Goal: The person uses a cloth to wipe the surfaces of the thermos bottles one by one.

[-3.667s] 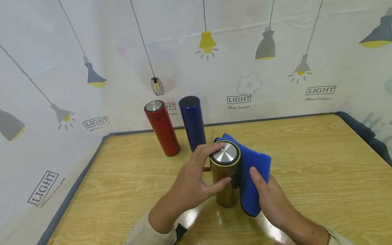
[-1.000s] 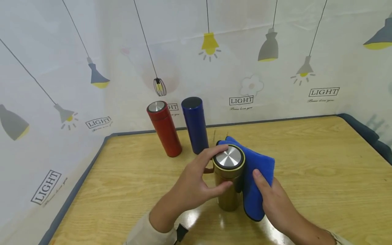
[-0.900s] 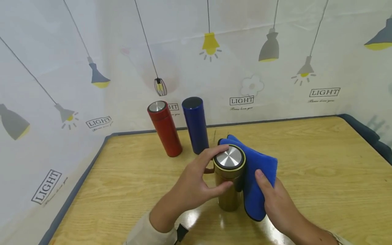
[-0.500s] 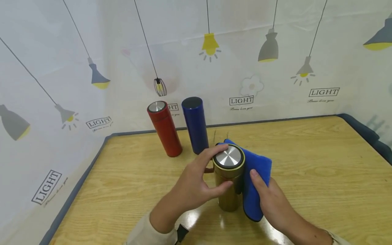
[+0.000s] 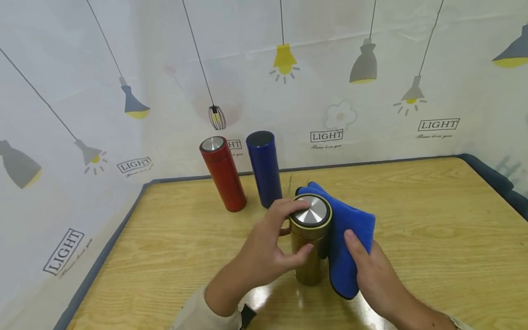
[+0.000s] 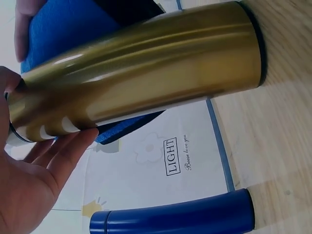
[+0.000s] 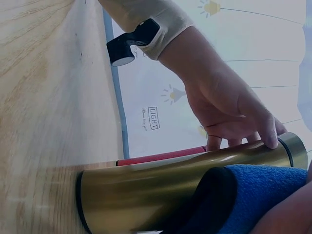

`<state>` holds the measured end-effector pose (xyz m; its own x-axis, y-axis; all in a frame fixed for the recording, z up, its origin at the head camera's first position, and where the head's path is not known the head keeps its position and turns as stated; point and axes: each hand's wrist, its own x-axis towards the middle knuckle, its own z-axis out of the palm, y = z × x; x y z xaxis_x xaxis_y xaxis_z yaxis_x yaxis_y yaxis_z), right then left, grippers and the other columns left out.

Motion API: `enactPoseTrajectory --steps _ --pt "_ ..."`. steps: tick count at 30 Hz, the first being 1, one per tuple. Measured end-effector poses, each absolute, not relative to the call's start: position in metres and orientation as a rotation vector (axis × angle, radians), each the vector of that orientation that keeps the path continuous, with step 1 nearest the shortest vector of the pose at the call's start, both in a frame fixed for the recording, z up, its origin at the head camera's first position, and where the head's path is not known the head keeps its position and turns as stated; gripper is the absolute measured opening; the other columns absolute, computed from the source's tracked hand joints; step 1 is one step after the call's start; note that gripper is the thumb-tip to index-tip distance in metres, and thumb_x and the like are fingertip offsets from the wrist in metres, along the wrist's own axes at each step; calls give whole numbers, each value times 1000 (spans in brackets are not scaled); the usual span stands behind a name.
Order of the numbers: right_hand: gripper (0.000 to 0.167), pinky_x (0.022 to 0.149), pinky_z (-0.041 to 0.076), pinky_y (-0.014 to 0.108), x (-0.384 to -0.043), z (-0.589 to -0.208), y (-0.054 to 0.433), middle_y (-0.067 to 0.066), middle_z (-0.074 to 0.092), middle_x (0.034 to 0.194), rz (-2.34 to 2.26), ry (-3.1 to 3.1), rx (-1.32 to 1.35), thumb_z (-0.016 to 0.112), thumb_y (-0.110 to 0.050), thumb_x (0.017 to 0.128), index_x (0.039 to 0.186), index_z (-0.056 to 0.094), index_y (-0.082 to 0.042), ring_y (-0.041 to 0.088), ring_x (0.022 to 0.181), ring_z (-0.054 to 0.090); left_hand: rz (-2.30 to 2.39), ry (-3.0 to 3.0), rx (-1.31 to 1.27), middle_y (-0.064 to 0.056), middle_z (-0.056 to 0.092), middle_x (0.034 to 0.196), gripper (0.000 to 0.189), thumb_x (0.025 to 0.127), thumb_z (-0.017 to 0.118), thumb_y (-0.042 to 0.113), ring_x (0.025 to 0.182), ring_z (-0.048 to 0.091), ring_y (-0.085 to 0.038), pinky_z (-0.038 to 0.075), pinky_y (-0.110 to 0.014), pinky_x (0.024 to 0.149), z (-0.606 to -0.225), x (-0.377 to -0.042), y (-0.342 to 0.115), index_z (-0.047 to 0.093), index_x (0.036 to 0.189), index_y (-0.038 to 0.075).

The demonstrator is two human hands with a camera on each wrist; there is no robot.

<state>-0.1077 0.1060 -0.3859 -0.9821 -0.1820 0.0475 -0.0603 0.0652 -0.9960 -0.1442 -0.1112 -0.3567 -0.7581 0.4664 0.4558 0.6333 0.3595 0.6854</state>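
A gold thermos (image 5: 312,234) with a brushed silver lid top stands upright on the table in the head view. My left hand (image 5: 264,251) grips it near the top, with a fingertip lying on the lid and the thumb on the near side. In the left wrist view, more of its fingers curl under the thermos's upper end. My right hand (image 5: 377,277) holds a folded blue cloth (image 5: 350,219) with black edging against the thermos's right side, thumb on top. The cloth (image 7: 263,190) also touches the gold body (image 7: 161,183) in the right wrist view.
Behind the left hand stand a red thermos (image 5: 226,178) and a dark blue thermos (image 5: 265,169), side by side. The wood-grain table (image 5: 433,220) backs onto a lamp-printed wall covering (image 5: 247,68).
The cloth has shifted slightly left, then back right and away, along the thermos's side. My left fingertip has slid farther over the lid. The red and blue thermoses stay in place.
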Motion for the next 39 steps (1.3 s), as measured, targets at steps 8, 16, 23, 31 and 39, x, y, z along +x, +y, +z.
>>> enactPoseTrajectory --steps 8,16,23,31,39 --pt "45 89 53 23 -110 -387 102 19 58 136 -2047 2220 -220 28 -28 111 148 40 -4 5 113 60 -1273 -2396 -993 -6 45 136 71 82 75 12 123 54 -20 58 -31 91 -356 -144 -112 43 145 26" --pt "47 90 53 26 -111 -385 102 20 58 136 -2024 2170 -227 26 -30 111 146 40 -2 9 115 60 -1164 -2349 -970 -3 53 138 70 84 80 24 123 58 -17 58 -24 86 -352 -143 -109 46 145 24" --pt "44 88 53 25 -110 -385 107 17 59 134 -2060 2221 -245 26 -27 111 147 41 -5 7 114 61 -1301 -2332 -890 -5 48 136 69 81 85 22 122 58 -21 59 -22 80 -353 -143 -105 52 141 27" --pt "45 88 53 24 -111 -386 101 18 58 134 -2077 2186 -229 27 -28 111 147 41 -4 5 113 61 -1330 -2366 -900 -6 46 130 67 86 80 21 124 55 -20 58 -25 85 -353 -143 -108 48 145 27" --pt "47 90 53 25 -115 -386 101 18 60 132 -2040 2109 -229 26 -32 111 145 42 -3 8 111 62 -1204 -2367 -971 -6 49 138 65 92 74 21 127 55 -19 58 -25 86 -353 -144 -110 39 147 20"
